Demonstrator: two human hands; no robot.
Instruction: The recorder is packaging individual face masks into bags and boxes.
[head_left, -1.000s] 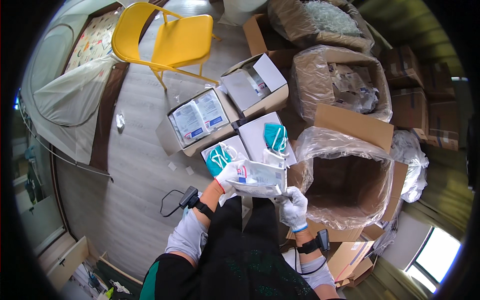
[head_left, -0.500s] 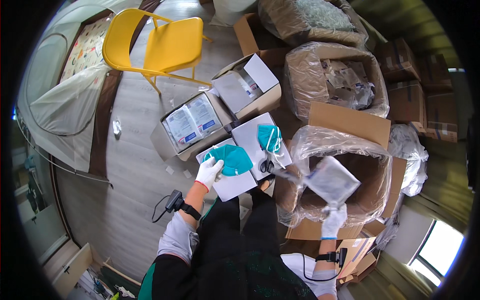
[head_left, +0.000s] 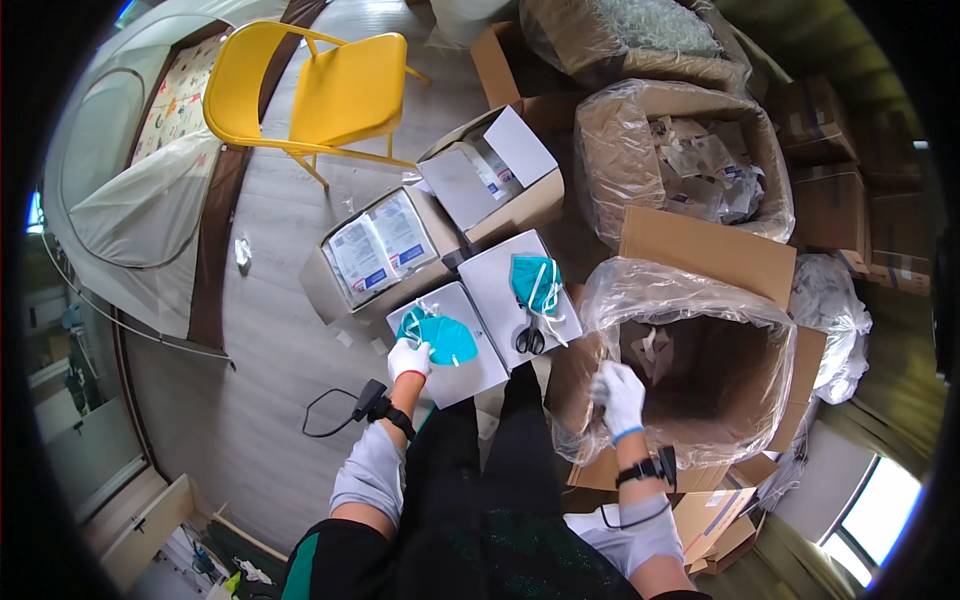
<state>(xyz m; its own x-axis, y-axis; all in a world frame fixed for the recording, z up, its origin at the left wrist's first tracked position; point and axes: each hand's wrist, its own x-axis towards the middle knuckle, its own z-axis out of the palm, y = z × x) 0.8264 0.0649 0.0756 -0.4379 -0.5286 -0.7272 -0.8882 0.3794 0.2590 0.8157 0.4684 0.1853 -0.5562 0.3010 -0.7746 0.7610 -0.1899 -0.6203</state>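
My left hand (head_left: 410, 358), in a white glove with a red cuff, grips the lower left edge of a teal folded face mask (head_left: 447, 338) above a white box flap (head_left: 470, 375). Another teal mask (head_left: 534, 282) with white straps lies on the neighbouring flap, beside black-handled scissors (head_left: 530, 340). My right hand (head_left: 620, 396), gloved in white with a blue cuff, hovers over the near left rim of a plastic-lined carton (head_left: 690, 274). Its fingers look loosely bent and nothing shows in them. Inside that carton is a pale, crumpled-looking wrapper (head_left: 653, 352).
An open box of packaged masks (head_left: 385, 250) and another half-filled box (head_left: 480, 180) stand ahead. A lined carton of discarded wrappers (head_left: 700, 165) is at the far right. A yellow folding chair (head_left: 350, 90) and a mesh tent (head_left: 140, 200) are to the left.
My right hand has let go of the white packet and moved left, and a wrapper now shows inside the carton. My left hand still holds the mask, slightly lower and tilted.
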